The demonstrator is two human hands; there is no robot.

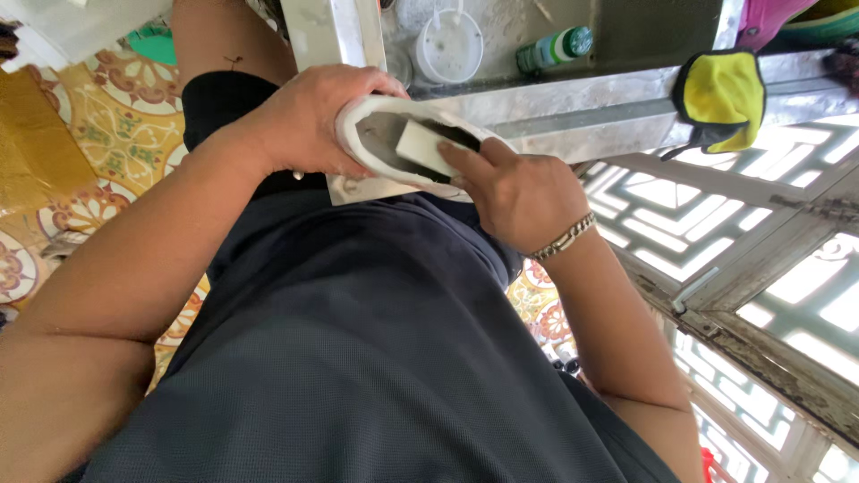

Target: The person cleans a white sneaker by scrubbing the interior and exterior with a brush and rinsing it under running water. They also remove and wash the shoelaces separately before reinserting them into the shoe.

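My left hand (309, 125) wraps its fingers around a white shoe (394, 148) at upper centre of the frame. My right hand (514, 192) pinches a white brush (429, 145) inside it. I judge the wet shoe could slip. A white tub (449, 46) above looks empty.

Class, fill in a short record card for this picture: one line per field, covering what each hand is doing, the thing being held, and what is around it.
View: head camera, looking down the person's dark shirt
Left hand: grips the white shoe from the side
Right hand: presses a white brush into the shoe's opening
Wrist: metal bracelet on the right arm
Behind: metal counter edge, white round container, green bottle lying down
Hanging: yellow and black cloth
Floor: patterned tiles
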